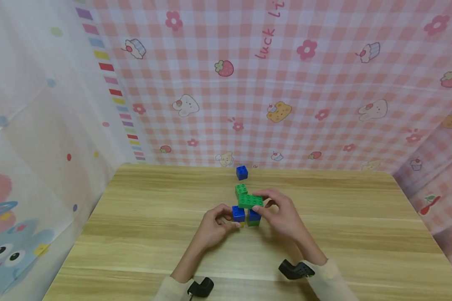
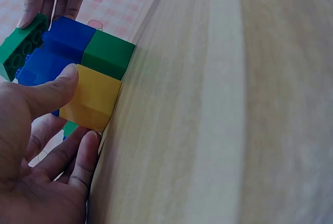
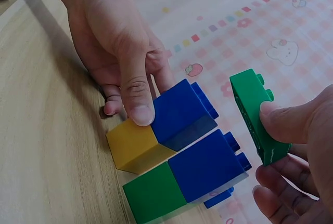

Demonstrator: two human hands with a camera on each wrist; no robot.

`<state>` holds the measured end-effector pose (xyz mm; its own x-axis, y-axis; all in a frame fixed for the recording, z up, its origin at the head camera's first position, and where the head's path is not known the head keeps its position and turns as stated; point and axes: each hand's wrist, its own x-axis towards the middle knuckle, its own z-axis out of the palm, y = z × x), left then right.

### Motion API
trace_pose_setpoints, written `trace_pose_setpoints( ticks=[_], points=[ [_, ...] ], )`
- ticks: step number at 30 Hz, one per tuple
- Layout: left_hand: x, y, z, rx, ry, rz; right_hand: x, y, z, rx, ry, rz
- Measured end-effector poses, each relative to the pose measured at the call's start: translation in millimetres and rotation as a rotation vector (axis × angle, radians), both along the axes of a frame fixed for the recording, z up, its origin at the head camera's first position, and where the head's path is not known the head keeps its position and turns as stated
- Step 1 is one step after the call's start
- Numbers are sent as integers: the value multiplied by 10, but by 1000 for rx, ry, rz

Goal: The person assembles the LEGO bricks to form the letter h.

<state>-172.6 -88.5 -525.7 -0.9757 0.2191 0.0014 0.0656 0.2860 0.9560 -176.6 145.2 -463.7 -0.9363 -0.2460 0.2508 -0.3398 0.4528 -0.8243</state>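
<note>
In the head view, my left hand (image 1: 212, 228) holds a two-brick stack, a blue brick (image 1: 238, 214) on a yellow brick (image 2: 91, 99). Its thumb lies across the seam between the two colours, the other fingers behind. Close beside it, with a narrow gap, stands a second stack: a blue brick (image 3: 209, 162) on a green brick (image 3: 155, 193). Over both stacks my right hand (image 1: 282, 213) pinches a long green brick (image 1: 250, 201) between thumb and fingers. That brick is tilted, and in the right wrist view its hollow underside faces the blue studs, with space between.
Behind the stacks on the wooden table (image 1: 135, 234) sits a small green brick (image 1: 241, 190). Farther back, near the table's rear edge, is a single blue brick (image 1: 242, 172). A pink checked cloth (image 1: 211, 92) hangs behind the table.
</note>
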Motion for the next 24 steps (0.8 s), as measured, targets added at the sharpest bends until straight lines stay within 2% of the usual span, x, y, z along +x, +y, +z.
trace_pose_setpoints(
  ticks=[6, 15, 24],
  points=[
    [-14, -6, -22, -4, 15, -3, 10, -39, 15, 24, 15, 11],
    [-14, -14, -13, -17, -4, -5, 14, -99, 1, 74, 53, 35],
    [-5, -5, 1, 1, -2, -6, 19, -106, -12, 72, 56, 52]
  ],
)
